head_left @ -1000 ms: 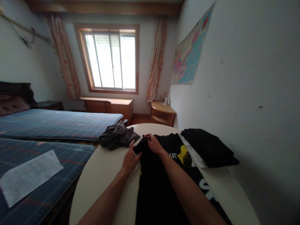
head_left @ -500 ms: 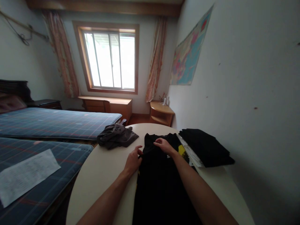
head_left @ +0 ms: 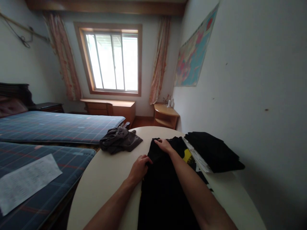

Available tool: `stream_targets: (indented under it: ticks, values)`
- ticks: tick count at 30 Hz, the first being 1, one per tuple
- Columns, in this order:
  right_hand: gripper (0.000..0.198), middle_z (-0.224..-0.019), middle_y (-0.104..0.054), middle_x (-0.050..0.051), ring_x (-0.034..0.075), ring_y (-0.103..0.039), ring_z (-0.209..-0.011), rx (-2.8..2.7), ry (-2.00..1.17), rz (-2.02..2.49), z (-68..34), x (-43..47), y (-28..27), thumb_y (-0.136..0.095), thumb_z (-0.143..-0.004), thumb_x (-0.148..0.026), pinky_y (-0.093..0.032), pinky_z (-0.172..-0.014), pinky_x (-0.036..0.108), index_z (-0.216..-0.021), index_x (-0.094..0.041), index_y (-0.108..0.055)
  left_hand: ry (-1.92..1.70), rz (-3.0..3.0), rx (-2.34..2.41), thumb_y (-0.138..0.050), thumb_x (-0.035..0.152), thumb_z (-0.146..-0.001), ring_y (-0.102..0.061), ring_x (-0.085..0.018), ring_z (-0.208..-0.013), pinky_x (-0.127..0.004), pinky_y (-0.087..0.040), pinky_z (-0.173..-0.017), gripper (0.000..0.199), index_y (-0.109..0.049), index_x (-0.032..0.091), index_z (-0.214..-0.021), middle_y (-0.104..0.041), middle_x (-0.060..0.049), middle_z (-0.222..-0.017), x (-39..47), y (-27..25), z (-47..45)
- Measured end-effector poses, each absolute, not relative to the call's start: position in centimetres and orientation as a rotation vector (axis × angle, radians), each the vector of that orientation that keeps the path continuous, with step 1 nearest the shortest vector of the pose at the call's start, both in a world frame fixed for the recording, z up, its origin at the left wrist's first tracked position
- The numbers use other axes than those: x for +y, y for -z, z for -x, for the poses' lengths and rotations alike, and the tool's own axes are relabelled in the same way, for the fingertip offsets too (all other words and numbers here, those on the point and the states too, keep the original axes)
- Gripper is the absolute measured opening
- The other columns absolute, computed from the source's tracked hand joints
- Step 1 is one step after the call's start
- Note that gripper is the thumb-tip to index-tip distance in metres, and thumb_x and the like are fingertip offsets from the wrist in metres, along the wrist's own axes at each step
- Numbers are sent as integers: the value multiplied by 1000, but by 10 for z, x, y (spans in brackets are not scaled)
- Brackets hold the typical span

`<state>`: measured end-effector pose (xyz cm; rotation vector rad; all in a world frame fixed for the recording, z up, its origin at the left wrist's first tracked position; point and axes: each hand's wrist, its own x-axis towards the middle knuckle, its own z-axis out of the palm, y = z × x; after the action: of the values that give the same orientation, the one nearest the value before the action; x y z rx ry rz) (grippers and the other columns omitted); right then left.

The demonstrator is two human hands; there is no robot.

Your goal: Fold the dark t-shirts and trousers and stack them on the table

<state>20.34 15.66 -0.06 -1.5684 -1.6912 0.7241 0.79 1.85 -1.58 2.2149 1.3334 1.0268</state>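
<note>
Now my right hand point(head_left: 164, 145) lies at the far left shoulder of a black printed T-shirt point(head_left: 163, 185), its fingers extended over the fabric, while my left hand point(head_left: 140, 166) rests lower on the same garment's left edge, its fingers curled; whether either pinches the cloth or merely presses it, I cannot tell. A second ago both hands held a bunched flap aloft at this shoulder; that flap is now down, so I judge the side to be laid over and ready for smoothing. The shirt lies lengthwise before me on the round cream table point(head_left: 105, 182), collar away, its near end running out of view. Right of my forearm a yellow print patch point(head_left: 187, 155) remains exposed. Note the edges: on the right, the stack of folded black garments point(head_left: 211, 148), bordered by a pale strip point(head_left: 196, 156), sits just beside the shirt's far end, leaving little room there. Beyond the collar the table's far rim is near. On the left, a broad band of tabletop separates shirt from rim, with a crumpled dark grey garment point(head_left: 120, 140) at its far end, apart from my fingers; this side seems the freest for sweeping.
</note>
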Motion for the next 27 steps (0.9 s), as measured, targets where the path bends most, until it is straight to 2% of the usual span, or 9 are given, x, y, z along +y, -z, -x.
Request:
stream_targets:
  ticks: [4, 6, 9, 12, 14, 17, 20, 24, 27]
  values:
    - [26, -78, -73, 5, 24, -68, -85, -1691, -738, 1549, -186, 174, 2, -66, -81, -43, -50, -77, 30, -86, -18, -72, -998, -2215, 1332, -42, -5, -60, -58, -20, -99, -30, -45, -92, 47, -69, 23, -85, -65, -3, -95, 18, 16, -8]
    - [25, -77, -73, 7, 23, -68, -80, -1695, -744, 1539, -178, 182, 2, -62, -84, -39, -51, -74, 31, -86, -16, -71, -988, -2209, 1345, -42, -5, -60, -58, -20, -101, -30, -45, -93, 47, -68, 24, -85, -65, -3, -95, 18, 17, -7]
    - [25, -90, -74, 10, 19, -69, -80, -1711, -734, 1510, -165, 189, 2, -58, -86, -28, -53, -74, 29, -104, -13, -67, -1008, -2174, 1436, -43, -4, -62, -59, -19, -100, -29, -44, -92, 46, -66, 24, -89, -64, -3, -98, 19, 17, -8]
    - [43, -109, -72, 11, 16, -69, -85, -1766, -701, 1494, -157, 186, 4, -57, -83, -15, -53, -80, 29, -126, -15, -56, -989, -2112, 1616, -47, -1, -64, -61, -19, -94, -28, -45, -87, 45, -63, 23, -99, -63, -5, -107, 19, 18, -8]
    - [50, -119, -68, 11, 16, -67, -95, -1833, -660, 1495, -153, 178, 7, -58, -80, -11, -51, -87, 30, -130, -17, -53, -946, -2098, 1739, -50, 2, -66, -62, -20, -95, -29, -45, -86, 44, -60, 22, -104, -63, -7, -109, 17, 18, -8]
    - [51, -132, -59, 10, 20, -60, -113, -1934, -553, 1517, -151, 160, 7, -59, -80, -14, -45, -98, 36, -130, -21, -53, -846, -2091, 1880, -57, 10, -72, -64, -24, -90, -31, -44, -82, 36, -58, 20, -106, -67, -7, -96, 15, 17, -7]
    - [47, -134, -56, 11, 26, -53, -121, -1985, -410, 1571, -150, 139, 0, -56, -84, -16, -38, -103, 43, -130, -22, -53, -772, -2044, 1904, -57, 13, -77, -66, -22, -82, -30, -43, -75, 30, -57, 21, -105, -69, -4, -85, 12, 12, -5]
    - [31, -127, -58, 14, 28, -49, -121, -1995, -263, 1621, -151, 112, -14, -47, -91, -21, -34, -103, 44, -120, -21, -58, -916, -1914, 1849, -55, 9, -81, -67, -19, -81, -27, -42, -72, 26, -57, 22, -103, -71, -4, -90, 14, 6, -2]
    - [30, -122, -61, 13, 28, -53, -115, -2028, -202, 1661, -154, 93, -19, -42, -96, -30, -36, -99, 42, -119, -21, -59, -1027, -1783, 1799, -57, 10, -81, -67, -17, -78, -25, -43, -70, 23, -58, 21, -101, -72, -3, -88, 18, 8, 2]
